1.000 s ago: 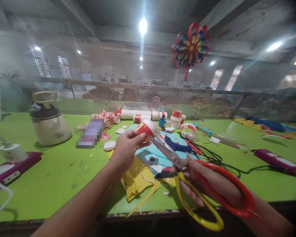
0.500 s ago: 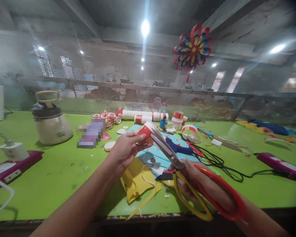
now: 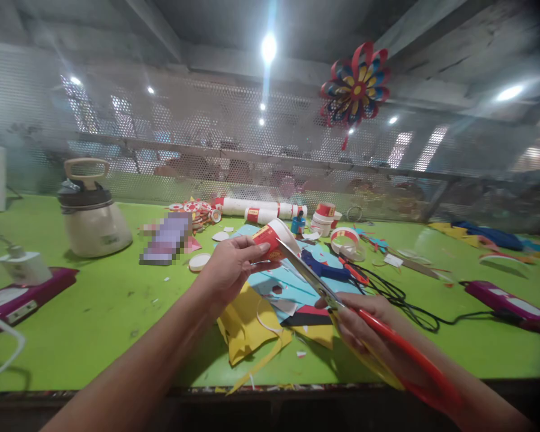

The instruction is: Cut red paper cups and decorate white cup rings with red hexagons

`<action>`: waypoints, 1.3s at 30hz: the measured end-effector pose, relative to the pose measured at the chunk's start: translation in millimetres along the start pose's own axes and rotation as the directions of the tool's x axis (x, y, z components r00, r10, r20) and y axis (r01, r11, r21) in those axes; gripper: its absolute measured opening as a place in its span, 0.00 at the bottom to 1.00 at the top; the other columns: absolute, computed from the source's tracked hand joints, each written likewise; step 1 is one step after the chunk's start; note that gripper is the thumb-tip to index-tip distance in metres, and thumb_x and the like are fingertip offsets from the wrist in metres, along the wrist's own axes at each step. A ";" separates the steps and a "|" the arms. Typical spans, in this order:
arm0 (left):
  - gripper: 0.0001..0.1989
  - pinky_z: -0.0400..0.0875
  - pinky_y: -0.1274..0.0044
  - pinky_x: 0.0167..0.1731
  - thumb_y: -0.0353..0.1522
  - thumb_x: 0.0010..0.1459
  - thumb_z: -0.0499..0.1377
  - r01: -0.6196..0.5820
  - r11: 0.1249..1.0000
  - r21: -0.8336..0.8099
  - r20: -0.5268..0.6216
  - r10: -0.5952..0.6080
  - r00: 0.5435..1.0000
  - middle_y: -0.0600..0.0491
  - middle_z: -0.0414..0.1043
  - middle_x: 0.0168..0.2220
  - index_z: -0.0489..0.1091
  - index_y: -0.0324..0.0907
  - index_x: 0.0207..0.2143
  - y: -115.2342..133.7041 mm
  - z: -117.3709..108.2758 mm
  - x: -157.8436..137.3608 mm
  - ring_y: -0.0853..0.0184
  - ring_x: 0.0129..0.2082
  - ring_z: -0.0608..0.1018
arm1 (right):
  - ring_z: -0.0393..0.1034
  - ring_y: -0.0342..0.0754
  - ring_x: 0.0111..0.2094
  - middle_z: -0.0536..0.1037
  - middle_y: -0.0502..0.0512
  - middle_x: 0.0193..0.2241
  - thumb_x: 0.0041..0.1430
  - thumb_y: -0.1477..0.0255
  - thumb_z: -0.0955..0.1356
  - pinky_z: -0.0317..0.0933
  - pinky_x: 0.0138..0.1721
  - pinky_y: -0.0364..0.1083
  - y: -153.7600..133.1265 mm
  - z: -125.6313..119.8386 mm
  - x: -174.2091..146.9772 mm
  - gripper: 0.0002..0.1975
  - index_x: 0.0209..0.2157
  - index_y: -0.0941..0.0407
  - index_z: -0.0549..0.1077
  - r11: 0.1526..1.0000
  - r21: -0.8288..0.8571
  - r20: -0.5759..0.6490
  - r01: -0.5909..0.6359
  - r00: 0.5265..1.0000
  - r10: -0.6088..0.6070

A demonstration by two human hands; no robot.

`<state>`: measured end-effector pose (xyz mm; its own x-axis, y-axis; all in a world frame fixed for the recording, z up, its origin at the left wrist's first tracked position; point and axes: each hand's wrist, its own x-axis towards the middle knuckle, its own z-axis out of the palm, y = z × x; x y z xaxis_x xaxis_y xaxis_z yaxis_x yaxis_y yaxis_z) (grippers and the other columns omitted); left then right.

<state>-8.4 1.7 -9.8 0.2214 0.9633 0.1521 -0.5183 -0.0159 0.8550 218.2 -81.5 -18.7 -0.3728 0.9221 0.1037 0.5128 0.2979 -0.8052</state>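
Between the thumb and fingers of my left hand [image 3: 229, 264] is a red and white paper cup [image 3: 270, 239], tilted with its white rim facing up and right. My right hand [image 3: 364, 318] is closed round the handles of large scissors [image 3: 308, 273], one red and one yellow. The blades point up and left, their tips at the cup's side; whether they cut into it I cannot tell. Beneath both hands lie light blue sheets [image 3: 270, 282] and crumpled yellow paper [image 3: 247, 327] with thin strips.
Behind are stacked paper cups [image 3: 261, 208], a small blue bottle [image 3: 298, 223] and a glue gun [image 3: 326, 267] with a black cord. A jug [image 3: 94, 222] and a power strip [image 3: 31, 294] stand left; another purple strip [image 3: 508, 303] lies right. A paper flower [image 3: 357, 90] hangs above.
The scissors' handles have come together and the blades have closed up and turned, tips staying by the cup. My left hand still holds the cup, nearly unmoved.
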 end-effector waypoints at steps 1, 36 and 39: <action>0.06 0.75 0.63 0.39 0.23 0.45 0.66 0.004 1.000 -0.001 -0.002 -0.004 1.000 0.43 0.78 0.29 0.71 0.33 0.21 0.0 0.1 0.2 0.58 0.32 0.80 | 0.50 0.39 0.19 0.59 0.45 0.18 0.62 0.52 0.59 0.45 0.19 0.40 2.9 0.6 0.2 0.23 0.30 0.57 0.70 1.000 0.015 -0.001 0.004 1.000 -0.004; 0.02 0.71 0.74 0.32 0.26 0.42 0.67 0.067 0.924 0.377 0.360 -0.213 0.908 0.47 0.77 0.24 0.77 0.37 0.22 5.4 -5.3 -4.9 0.65 0.25 0.78 | 0.71 0.49 0.30 0.76 0.56 0.33 0.63 0.56 0.59 0.68 0.32 0.46 -5.3 -47.2 -40.3 0.21 0.49 0.50 0.73 0.963 -0.261 0.096 -0.062 0.991 0.090; 0.02 0.70 0.74 0.33 0.26 0.41 0.66 0.077 0.887 0.454 0.377 -0.270 0.886 0.47 0.78 0.25 0.78 0.39 0.23 7.7 -4.1 -7.1 0.65 0.26 0.78 | 0.72 0.49 0.30 0.77 0.56 0.32 0.62 0.57 0.62 0.69 0.31 0.45 2.0 -60.9 -46.6 0.19 0.50 0.50 0.73 0.931 -0.350 0.144 -0.101 0.976 0.160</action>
<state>-17.4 -4.2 -6.4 0.6474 0.7567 0.0908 -0.0676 -0.0617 0.9958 283.6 -108.9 10.4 -0.3934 0.9125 -0.1120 0.7858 0.2705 -0.5562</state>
